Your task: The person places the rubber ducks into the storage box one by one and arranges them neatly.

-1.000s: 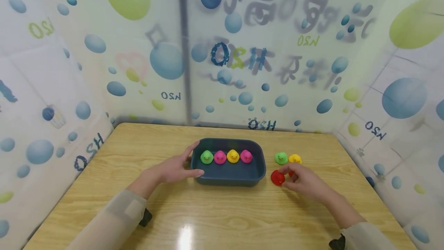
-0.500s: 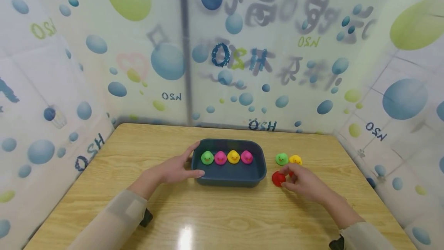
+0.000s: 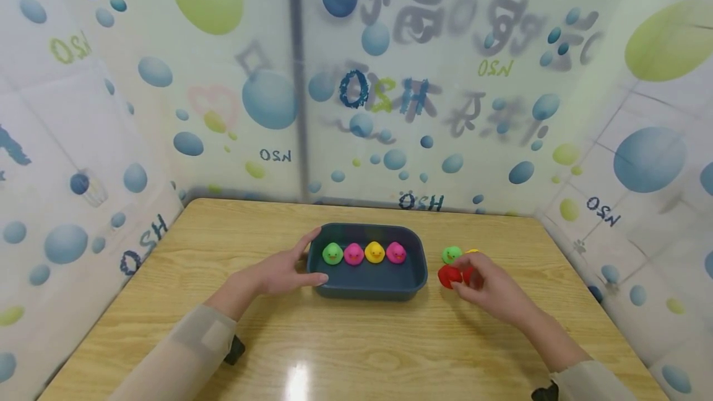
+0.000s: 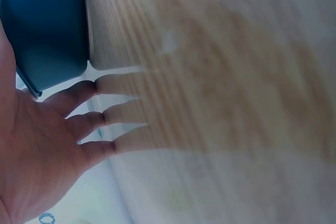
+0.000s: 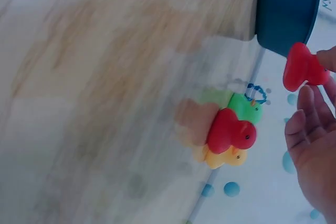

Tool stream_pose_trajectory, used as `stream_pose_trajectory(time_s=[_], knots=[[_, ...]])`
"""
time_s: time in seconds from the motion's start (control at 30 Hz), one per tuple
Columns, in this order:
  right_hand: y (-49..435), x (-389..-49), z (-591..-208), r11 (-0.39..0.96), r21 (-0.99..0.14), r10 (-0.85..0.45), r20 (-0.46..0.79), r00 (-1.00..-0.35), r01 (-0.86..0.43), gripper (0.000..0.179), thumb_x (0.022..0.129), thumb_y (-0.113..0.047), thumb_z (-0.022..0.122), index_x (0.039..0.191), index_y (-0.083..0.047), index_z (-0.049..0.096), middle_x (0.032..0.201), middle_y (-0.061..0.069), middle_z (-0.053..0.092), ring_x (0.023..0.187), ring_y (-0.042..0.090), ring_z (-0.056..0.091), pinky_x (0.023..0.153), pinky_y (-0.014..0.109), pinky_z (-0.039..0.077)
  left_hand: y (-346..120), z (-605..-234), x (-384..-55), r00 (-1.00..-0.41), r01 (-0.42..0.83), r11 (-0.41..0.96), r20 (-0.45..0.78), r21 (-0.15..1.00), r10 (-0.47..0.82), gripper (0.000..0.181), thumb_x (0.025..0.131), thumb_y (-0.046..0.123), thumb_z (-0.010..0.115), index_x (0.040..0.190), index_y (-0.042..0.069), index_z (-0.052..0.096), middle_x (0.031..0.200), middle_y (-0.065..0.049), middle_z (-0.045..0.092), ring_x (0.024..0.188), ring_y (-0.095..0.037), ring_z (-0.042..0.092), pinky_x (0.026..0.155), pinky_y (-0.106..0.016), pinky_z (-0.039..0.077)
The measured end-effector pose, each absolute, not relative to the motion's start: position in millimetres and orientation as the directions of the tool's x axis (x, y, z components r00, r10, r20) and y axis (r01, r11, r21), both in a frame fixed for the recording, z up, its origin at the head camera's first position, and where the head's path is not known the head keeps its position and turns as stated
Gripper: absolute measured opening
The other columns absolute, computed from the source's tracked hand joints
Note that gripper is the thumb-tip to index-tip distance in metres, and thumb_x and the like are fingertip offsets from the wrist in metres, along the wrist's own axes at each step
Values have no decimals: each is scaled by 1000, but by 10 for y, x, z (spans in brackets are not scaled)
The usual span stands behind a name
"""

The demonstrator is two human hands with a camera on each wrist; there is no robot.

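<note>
In the head view my left hand point(image 3: 278, 271) rests at the left end of a dark blue tray point(image 3: 367, 290), thumb over its front corner and index finger at the back corner. Its other fingers stretch straight beside the tray in the left wrist view. Four rubber ducks would be miscounted here, so: several rubber ducks, green point(image 3: 332, 254), pink and yellow, sit in a row inside. My right hand point(image 3: 496, 289) pinches a red rubber duck point(image 5: 305, 69) between thumb and fingers, raised above the table. Another red duck point(image 5: 231, 131) sits on the table below.
Right of the tray, a green duck point(image 3: 452, 255) and a yellow duck point(image 5: 226, 158) stand close to the second red one; my right hand partly covers this group. The wooden table point(image 3: 356, 345) ends at a patterned curtain point(image 3: 356, 159) behind and at both sides.
The red duck in my right hand has risen off the table and tilted. The right hand has moved slightly up with it; the left hand and tray stay put.
</note>
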State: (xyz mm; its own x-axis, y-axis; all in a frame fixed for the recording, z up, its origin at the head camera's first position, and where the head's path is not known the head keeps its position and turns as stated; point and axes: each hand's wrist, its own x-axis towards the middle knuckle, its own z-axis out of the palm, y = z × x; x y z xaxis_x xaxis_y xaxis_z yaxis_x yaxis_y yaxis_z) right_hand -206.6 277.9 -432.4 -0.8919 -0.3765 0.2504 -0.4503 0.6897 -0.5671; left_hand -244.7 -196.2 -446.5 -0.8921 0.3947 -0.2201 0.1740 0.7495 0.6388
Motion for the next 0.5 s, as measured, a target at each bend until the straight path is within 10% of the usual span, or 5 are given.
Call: stream_pose_trajectory(time_s=[0.5], knots=[[2313,-2088,-4125,647,-603,-406,245,-880,-466,33,97,-14,85,125,-16,69,111,1,66,79,10,57,62,24,51,-1967,-4478,-2454,-894,175,756,-220,631,391,112,95,77,68,176,44,-2,174,-23,41,159,-55,39,127,-74,32]])
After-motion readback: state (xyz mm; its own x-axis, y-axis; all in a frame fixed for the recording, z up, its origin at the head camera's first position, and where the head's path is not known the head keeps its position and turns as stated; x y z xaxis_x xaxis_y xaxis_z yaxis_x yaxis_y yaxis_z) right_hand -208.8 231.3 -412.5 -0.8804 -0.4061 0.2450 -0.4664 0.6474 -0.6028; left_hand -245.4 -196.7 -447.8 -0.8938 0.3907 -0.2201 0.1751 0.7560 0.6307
